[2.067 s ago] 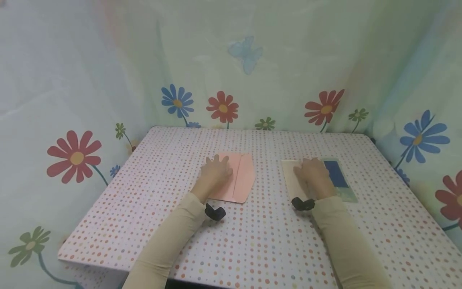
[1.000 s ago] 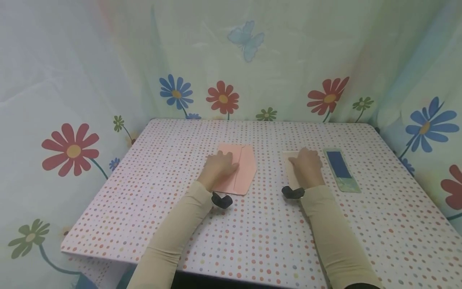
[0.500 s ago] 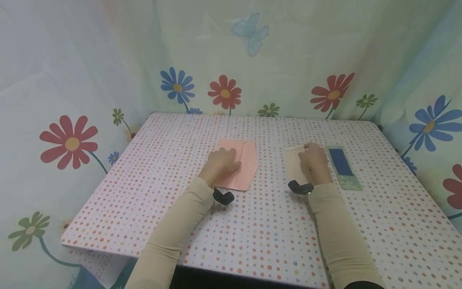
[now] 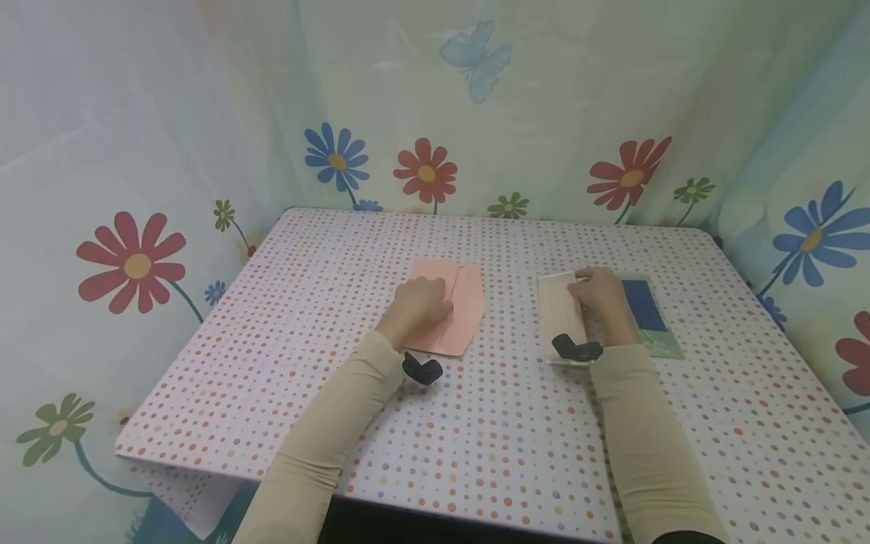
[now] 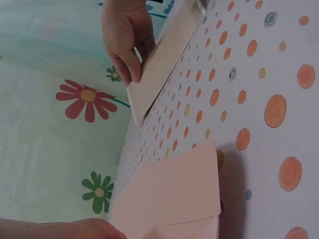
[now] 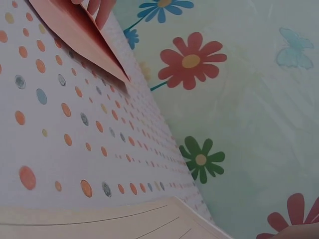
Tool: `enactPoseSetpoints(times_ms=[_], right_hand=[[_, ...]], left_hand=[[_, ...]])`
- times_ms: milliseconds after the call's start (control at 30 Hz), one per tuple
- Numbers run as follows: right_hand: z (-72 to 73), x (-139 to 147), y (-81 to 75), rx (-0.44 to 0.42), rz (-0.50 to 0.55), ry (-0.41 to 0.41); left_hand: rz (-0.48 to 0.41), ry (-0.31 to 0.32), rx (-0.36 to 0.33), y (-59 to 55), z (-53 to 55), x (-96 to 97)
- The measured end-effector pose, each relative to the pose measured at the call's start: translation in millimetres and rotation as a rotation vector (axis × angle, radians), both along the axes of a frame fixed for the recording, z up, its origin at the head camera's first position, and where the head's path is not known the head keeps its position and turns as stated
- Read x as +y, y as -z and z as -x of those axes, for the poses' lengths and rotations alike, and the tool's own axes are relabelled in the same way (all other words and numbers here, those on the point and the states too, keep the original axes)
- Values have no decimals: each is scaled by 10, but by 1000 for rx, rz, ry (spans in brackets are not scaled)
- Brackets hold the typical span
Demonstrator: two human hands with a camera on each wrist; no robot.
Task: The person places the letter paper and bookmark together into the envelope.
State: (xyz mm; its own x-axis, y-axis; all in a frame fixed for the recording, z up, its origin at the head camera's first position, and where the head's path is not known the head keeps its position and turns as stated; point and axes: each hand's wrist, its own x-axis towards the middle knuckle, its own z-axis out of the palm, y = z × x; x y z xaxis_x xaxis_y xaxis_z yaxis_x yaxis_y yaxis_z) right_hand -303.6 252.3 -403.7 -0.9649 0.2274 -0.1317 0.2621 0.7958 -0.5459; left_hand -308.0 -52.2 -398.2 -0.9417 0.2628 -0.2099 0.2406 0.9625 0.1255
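Note:
A pink envelope (image 4: 467, 310) lies on the dotted table, its flap towards the right. My left hand (image 4: 416, 304) grips its left part, with the thumb over the paper; some fingertips are hidden in the head view. In the right wrist view the envelope (image 6: 75, 35) shows a narrow gap along its edge, with my left fingers (image 6: 101, 9) beside it. Farther right, my right hand (image 4: 605, 296) pinches the far right part of a cream lined sheet or thin pad (image 4: 559, 306). In the left wrist view this sheet (image 5: 162, 64) stands slightly tilted.
A green card with a blue rectangle (image 4: 646, 306) lies just right of my right hand, partly covered by it. The white table (image 4: 476, 446) has coloured dots and ends near me. A flowered curtain (image 4: 544, 98) stands behind and at both sides.
My right hand has moved from the middle of the cream sheet to its right side and now pinches it there. My left fingers, spread earlier, have drawn in on the envelope.

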Motion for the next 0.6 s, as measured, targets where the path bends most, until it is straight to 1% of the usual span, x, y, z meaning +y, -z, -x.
enactPoseSetpoints(times_ms=[133,333,500,600], right_hand=[[-11,4,-15,-3,40,11],[-10,25,-14,1,103,19],[13,51,-18,-18,127,33],[10,72,-33,-21,135,19]], left_hand=[[-9,-2,-6,-6,-8,15],[-5,9,9,12,-2,21],[-8,16,13,16,-2,25],[-11,17,15,14,-4,27]])
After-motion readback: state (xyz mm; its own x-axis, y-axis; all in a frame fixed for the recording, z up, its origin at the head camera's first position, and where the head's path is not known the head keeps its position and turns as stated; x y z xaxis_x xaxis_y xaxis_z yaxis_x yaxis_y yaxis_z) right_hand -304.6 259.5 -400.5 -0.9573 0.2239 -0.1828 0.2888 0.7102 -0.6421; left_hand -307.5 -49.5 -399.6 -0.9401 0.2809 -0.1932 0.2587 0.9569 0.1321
